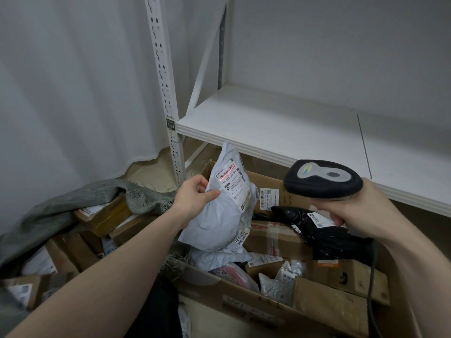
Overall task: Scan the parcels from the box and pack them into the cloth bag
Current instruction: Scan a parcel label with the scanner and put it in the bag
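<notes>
Both forearms reach forward from the bottom of the view. Left hand (195, 196) pinches a pale grey mailer bag (227, 206) by its left edge, thumb on the front and fingers behind, and holds it upright above the cardboard box (268, 311). Right hand (361, 211) is curled round the handle of a black barcode scanner (322, 179), which points at the mailer; a red line of light lies across the white label (230, 178) near the top of the bag. So the scan of this parcel seems to be under way.

To the left lies the grey-green cloth bag (48, 215), open, with several brown cartons (109, 215) already inside. The box holds many more parcels, among them a black plastic bag (324, 230) and flat cartons. Probably the task is near the middle, and this mailer must go into the cloth bag next.
</notes>
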